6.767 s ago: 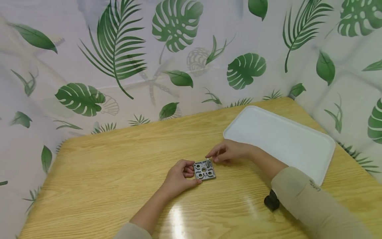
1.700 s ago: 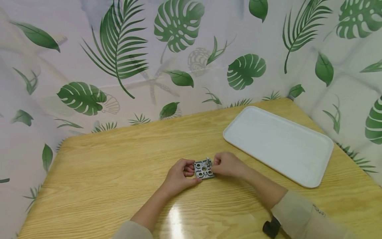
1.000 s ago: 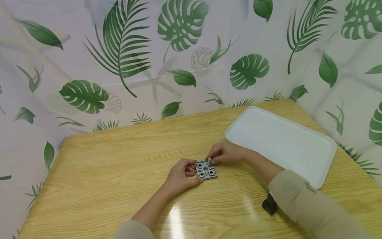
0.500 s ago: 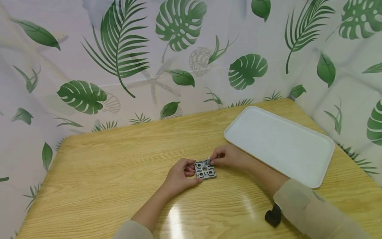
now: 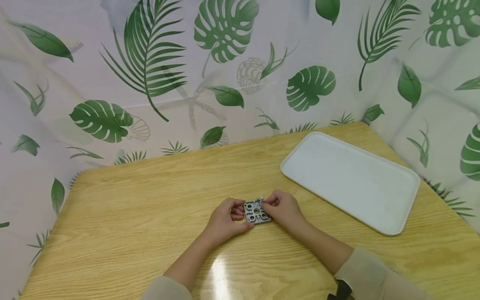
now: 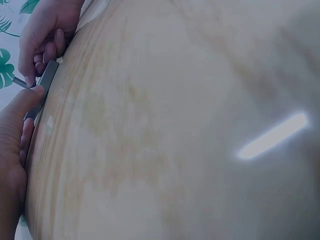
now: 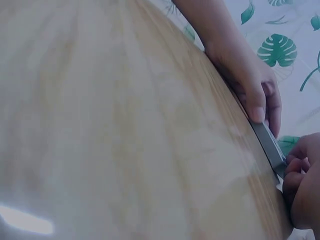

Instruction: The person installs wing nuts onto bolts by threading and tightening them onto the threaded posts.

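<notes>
A square grey metal plate (image 5: 257,215) with several round holes lies on the wooden table in the head view. My left hand (image 5: 226,219) grips its left side, thumb at the near corner and fingers along the far left edge. At the plate's far right corner a small metal bolt (image 5: 261,200) stands up. My right hand (image 5: 283,208) pinches at this bolt with thumb and forefinger, partly covering it and that corner. In the left wrist view the shank of the bolt (image 6: 20,81) sticks out beside the fingertips. The right wrist view shows the plate (image 7: 269,149) edge-on between both hands.
A white rectangular tray (image 5: 352,183) lies at the back right of the table (image 5: 150,216). Leaf-patterned cloth (image 5: 165,75) hangs behind and to the sides. A black wrist mount (image 5: 340,290) hangs below the right sleeve, near the front edge of the view.
My right hand has swung from the bolt's right side toward its near side, the wrist turning and the forearm coming nearer. It has circled the bolt repeatedly. The left hand and plate have stayed put.
</notes>
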`<state>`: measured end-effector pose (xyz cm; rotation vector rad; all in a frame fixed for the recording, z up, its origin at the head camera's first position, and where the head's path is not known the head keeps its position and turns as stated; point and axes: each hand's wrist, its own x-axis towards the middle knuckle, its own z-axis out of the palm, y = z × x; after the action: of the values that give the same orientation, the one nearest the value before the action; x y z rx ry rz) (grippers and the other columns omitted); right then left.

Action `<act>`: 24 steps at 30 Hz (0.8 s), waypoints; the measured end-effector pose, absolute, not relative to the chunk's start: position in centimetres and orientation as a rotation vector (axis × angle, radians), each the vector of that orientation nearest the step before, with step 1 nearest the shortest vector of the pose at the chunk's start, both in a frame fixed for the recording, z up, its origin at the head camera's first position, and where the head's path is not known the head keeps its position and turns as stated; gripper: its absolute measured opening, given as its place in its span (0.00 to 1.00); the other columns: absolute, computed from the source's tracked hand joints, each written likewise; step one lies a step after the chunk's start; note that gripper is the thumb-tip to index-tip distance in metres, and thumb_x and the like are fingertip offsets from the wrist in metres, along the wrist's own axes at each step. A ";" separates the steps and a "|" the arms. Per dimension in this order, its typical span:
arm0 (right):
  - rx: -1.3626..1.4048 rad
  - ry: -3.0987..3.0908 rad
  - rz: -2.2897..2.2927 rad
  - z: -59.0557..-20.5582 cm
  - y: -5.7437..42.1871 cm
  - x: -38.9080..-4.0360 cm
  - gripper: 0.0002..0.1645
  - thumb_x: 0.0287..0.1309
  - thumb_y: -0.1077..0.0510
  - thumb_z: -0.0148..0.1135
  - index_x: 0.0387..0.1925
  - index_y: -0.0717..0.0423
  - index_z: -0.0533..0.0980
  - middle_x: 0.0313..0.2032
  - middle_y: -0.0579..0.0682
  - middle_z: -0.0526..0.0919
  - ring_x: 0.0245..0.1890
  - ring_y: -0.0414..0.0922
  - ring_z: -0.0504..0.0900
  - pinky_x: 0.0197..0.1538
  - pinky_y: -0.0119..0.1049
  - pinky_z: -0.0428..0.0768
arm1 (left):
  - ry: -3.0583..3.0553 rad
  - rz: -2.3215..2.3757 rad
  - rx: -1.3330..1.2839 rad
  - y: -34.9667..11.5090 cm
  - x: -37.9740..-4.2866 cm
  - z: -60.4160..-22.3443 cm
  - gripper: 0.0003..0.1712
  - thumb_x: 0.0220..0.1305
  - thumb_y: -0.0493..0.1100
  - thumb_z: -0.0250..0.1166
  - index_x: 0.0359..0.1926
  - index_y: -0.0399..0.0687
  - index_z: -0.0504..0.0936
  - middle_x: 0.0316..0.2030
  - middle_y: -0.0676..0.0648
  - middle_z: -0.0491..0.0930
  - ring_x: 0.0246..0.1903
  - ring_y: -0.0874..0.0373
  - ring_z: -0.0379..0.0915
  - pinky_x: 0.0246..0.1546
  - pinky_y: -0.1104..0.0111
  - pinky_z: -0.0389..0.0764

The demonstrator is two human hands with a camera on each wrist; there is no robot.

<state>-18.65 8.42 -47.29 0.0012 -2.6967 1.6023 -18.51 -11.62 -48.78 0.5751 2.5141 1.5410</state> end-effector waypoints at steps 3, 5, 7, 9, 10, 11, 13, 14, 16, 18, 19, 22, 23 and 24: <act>-0.051 -2.685 1.552 -47.1 7.9 -18.1 0.06 0.50 0.62 0.65 0.24 0.60 0.76 0.19 0.48 0.77 0.20 0.38 0.71 0.23 0.27 0.71 | 2.522 1.545 0.585 -11.6 -18.6 -48.9 0.34 0.45 0.42 0.77 0.54 0.38 0.74 0.41 0.47 0.75 0.38 0.60 0.75 0.40 0.77 0.80; -0.068 -2.679 1.523 -47.1 7.6 -17.9 0.07 0.51 0.62 0.65 0.24 0.59 0.75 0.19 0.47 0.76 0.20 0.38 0.71 0.23 0.27 0.71 | 2.524 1.541 0.583 -11.6 -18.6 -48.9 0.34 0.45 0.42 0.77 0.54 0.39 0.74 0.41 0.48 0.75 0.38 0.60 0.74 0.40 0.77 0.80; -0.064 -2.657 1.503 -47.2 7.4 -17.6 0.07 0.51 0.62 0.65 0.23 0.59 0.74 0.18 0.47 0.76 0.20 0.38 0.71 0.23 0.27 0.71 | 2.522 1.539 0.580 -11.6 -18.6 -48.9 0.34 0.46 0.42 0.77 0.54 0.39 0.74 0.41 0.48 0.75 0.38 0.60 0.74 0.40 0.77 0.80; -0.055 -2.629 1.485 -47.4 7.1 -17.4 0.07 0.51 0.62 0.65 0.23 0.59 0.74 0.18 0.47 0.76 0.20 0.38 0.72 0.22 0.27 0.71 | 2.515 1.542 0.576 -11.7 -18.6 -48.9 0.34 0.46 0.42 0.76 0.54 0.39 0.74 0.41 0.47 0.75 0.38 0.60 0.74 0.40 0.76 0.80; -0.047 -2.615 1.477 -47.5 6.9 -17.4 0.07 0.50 0.62 0.65 0.23 0.59 0.74 0.18 0.47 0.76 0.20 0.38 0.72 0.22 0.26 0.71 | 2.512 1.542 0.570 -11.7 -18.6 -48.9 0.34 0.46 0.42 0.76 0.54 0.39 0.74 0.41 0.47 0.75 0.38 0.60 0.74 0.40 0.76 0.80; -0.031 -2.601 1.465 -47.6 6.8 -17.3 0.07 0.50 0.62 0.65 0.23 0.58 0.74 0.18 0.47 0.77 0.20 0.38 0.73 0.22 0.26 0.72 | 2.509 1.544 0.563 -11.8 -18.6 -48.9 0.34 0.46 0.42 0.76 0.54 0.39 0.74 0.41 0.47 0.75 0.38 0.60 0.74 0.40 0.76 0.80; 0.000 -2.586 1.431 -47.7 6.6 -17.2 0.07 0.50 0.62 0.64 0.22 0.58 0.74 0.18 0.47 0.77 0.20 0.37 0.73 0.21 0.26 0.72 | 2.507 1.551 0.554 -11.9 -18.6 -49.0 0.34 0.46 0.41 0.76 0.54 0.40 0.74 0.41 0.47 0.75 0.38 0.60 0.74 0.40 0.76 0.80; 0.014 -2.581 1.418 -47.8 6.5 -17.2 0.07 0.50 0.62 0.64 0.22 0.57 0.74 0.18 0.47 0.77 0.19 0.37 0.73 0.21 0.26 0.72 | 2.504 1.560 0.557 -11.9 -18.7 -49.0 0.34 0.46 0.41 0.76 0.54 0.39 0.74 0.41 0.47 0.75 0.38 0.60 0.74 0.40 0.75 0.81; 0.035 -2.585 1.381 -47.8 6.4 -17.1 0.08 0.50 0.62 0.64 0.22 0.56 0.73 0.17 0.46 0.77 0.19 0.37 0.73 0.21 0.26 0.72 | 2.500 1.565 0.556 -11.9 -18.7 -49.1 0.34 0.45 0.40 0.77 0.54 0.40 0.74 0.41 0.47 0.75 0.38 0.61 0.74 0.41 0.75 0.81; 0.052 -2.601 1.336 -47.8 6.4 -17.1 0.09 0.50 0.61 0.64 0.21 0.56 0.72 0.17 0.46 0.76 0.19 0.37 0.71 0.20 0.27 0.70 | 2.496 1.567 0.567 -11.8 -18.7 -49.1 0.34 0.46 0.41 0.76 0.54 0.40 0.74 0.41 0.47 0.75 0.38 0.61 0.74 0.41 0.75 0.81; 0.061 -2.608 1.322 -47.8 6.4 -17.0 0.09 0.51 0.61 0.64 0.21 0.56 0.72 0.17 0.46 0.76 0.19 0.37 0.71 0.20 0.27 0.70 | 2.493 1.566 0.567 -11.8 -18.7 -49.1 0.34 0.46 0.41 0.76 0.54 0.40 0.74 0.41 0.47 0.76 0.38 0.61 0.74 0.41 0.75 0.80; 0.076 -2.626 1.298 -47.7 6.6 -16.9 0.10 0.50 0.61 0.64 0.20 0.55 0.72 0.16 0.45 0.75 0.18 0.37 0.70 0.19 0.28 0.69 | 2.489 1.557 0.571 -11.7 -18.7 -49.0 0.34 0.46 0.41 0.76 0.54 0.40 0.74 0.41 0.47 0.76 0.38 0.60 0.74 0.41 0.76 0.80; 0.082 -2.630 1.301 -47.7 6.6 -16.9 0.10 0.50 0.61 0.64 0.20 0.55 0.72 0.16 0.45 0.75 0.18 0.37 0.70 0.19 0.28 0.69 | 2.490 1.556 0.571 -11.7 -18.6 -49.0 0.34 0.45 0.41 0.76 0.54 0.39 0.74 0.41 0.47 0.76 0.38 0.60 0.74 0.41 0.75 0.80; 0.088 -2.632 1.313 -47.6 6.7 -16.9 0.10 0.50 0.61 0.65 0.20 0.55 0.72 0.16 0.45 0.75 0.18 0.37 0.70 0.19 0.27 0.69 | 2.492 1.555 0.572 -11.7 -18.6 -48.9 0.34 0.45 0.41 0.77 0.54 0.39 0.74 0.41 0.47 0.76 0.38 0.60 0.74 0.41 0.75 0.80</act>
<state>-16.87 6.69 -47.62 0.0878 -2.6324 1.3129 -18.61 -11.70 -48.93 0.5717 2.4919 1.5549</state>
